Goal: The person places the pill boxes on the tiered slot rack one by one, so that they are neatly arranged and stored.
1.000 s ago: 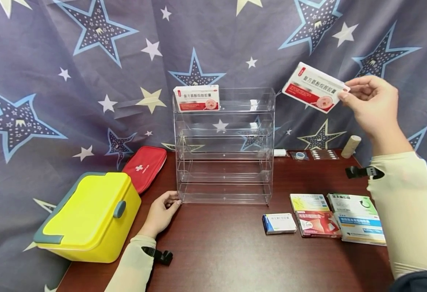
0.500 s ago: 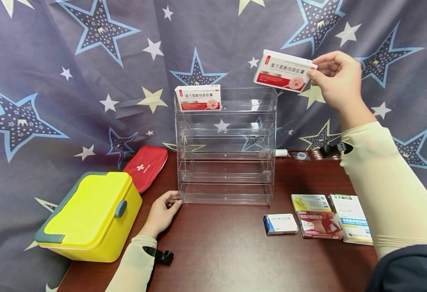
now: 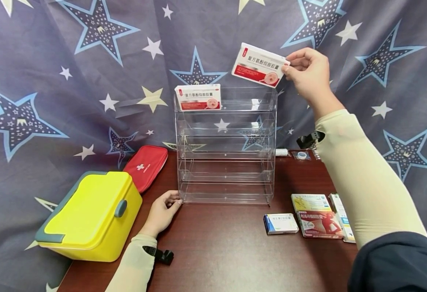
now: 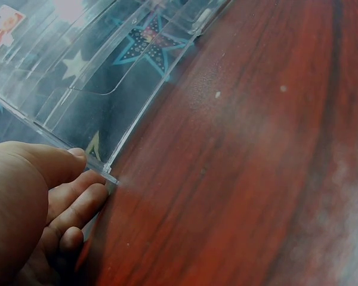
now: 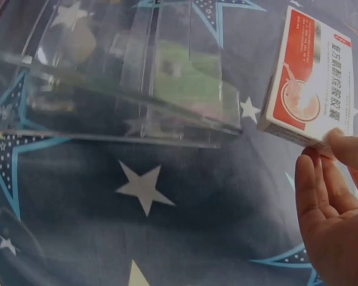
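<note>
My right hand [image 3: 306, 75] pinches a red-and-white medicine box [image 3: 259, 67] by its right end, thumb in front. The box is tilted, just above the top tier of a clear tiered display rack [image 3: 225, 198]. In the right wrist view the held medicine box [image 5: 313, 77] is beside the rack's edge [image 5: 167, 140]. A matching medicine box [image 3: 199, 99] stands at the left of the top tier. My left hand [image 3: 162, 213] grips the rack's lower left corner. In the left wrist view its thumb [image 4: 62, 164] lies along the rack's side edge, fingers curled by the corner.
At the left are a yellow lidded box [image 3: 89, 215] and a red first-aid pouch [image 3: 147, 166]. A small blue-and-white box [image 3: 281, 224], a red box [image 3: 319, 225] and a yellow-and-white box [image 3: 310, 202] lie at the right. My right sleeve partly covers further boxes [image 3: 343, 217].
My right hand has carried the medicine box leftward and upward, from right of the rack to above its top tier. The left hand stays at the rack's corner.
</note>
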Tool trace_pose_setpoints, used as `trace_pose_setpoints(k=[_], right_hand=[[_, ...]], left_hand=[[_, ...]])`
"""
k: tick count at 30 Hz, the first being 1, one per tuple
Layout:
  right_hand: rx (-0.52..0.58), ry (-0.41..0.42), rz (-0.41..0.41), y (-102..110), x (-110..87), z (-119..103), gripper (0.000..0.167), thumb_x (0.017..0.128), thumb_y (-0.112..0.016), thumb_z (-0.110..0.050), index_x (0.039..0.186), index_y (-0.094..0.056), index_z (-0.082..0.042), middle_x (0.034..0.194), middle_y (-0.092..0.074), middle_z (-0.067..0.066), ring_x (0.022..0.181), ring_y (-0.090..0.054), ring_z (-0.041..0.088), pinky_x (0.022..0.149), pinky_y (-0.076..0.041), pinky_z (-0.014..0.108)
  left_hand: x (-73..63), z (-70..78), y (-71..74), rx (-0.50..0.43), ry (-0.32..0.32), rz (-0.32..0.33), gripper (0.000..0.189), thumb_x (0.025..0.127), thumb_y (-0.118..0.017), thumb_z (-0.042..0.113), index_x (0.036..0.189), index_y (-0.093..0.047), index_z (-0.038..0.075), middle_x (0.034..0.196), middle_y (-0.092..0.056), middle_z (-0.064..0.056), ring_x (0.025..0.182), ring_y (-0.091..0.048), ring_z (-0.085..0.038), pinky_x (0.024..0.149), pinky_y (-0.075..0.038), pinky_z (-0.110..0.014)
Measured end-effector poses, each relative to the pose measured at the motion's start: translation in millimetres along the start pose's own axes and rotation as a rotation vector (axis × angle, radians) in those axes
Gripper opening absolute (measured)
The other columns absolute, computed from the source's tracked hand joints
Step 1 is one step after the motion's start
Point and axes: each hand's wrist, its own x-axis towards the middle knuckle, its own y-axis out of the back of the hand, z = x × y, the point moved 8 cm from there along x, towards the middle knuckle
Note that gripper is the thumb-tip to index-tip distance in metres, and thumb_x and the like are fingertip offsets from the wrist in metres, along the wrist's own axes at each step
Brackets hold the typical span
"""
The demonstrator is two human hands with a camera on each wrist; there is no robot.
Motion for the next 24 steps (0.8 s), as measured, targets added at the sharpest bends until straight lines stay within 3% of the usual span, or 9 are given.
trace_pose_setpoints(k=[8,16,24], right_hand=[[-0.091,-0.028,-0.029,-17.3,5.2,20.9,0.013,0.09,-0.079,0.0,0.1,-0.074,-0.007,0.088,-0.074,-0.002,0.079,-0.069,0.01,0.071,-0.054,0.019],[-0.349,-0.037,-0.107,-29.5,-7.0,36.3,0.014,0.094,-0.08,-0.014,0.105,-0.074,-0.01,0.095,-0.074,-0.001,0.085,-0.066,0.009,0.074,-0.05,0.021],[-0.374,-0.005,-0.166,-36.3,-12.1,39.2,0.022,0.093,-0.081,-0.019,0.111,-0.077,-0.007,0.101,-0.078,0.001,0.088,-0.069,0.008,0.075,-0.049,0.021]], left_hand=[[0.9,0.7,1.0,-0.005,-0.007,0.002,0.025,0.097,-0.075,0.007,0.122,-0.072,0.008,0.104,-0.074,-0.004,0.096,-0.069,-0.018,0.087,-0.052,-0.03],[1.0,-0.7,-1.2,-0.013,-0.019,-0.003,0.025,0.097,-0.075,0.007,0.122,-0.071,0.006,0.104,-0.075,-0.003,0.096,-0.07,-0.016,0.086,-0.051,-0.028],[0.9,0.8,-0.2,-0.007,-0.017,0.002,0.025,0.097,-0.075,0.007,0.122,-0.071,0.006,0.103,-0.074,-0.004,0.095,-0.07,-0.017,0.086,-0.052,-0.029]])
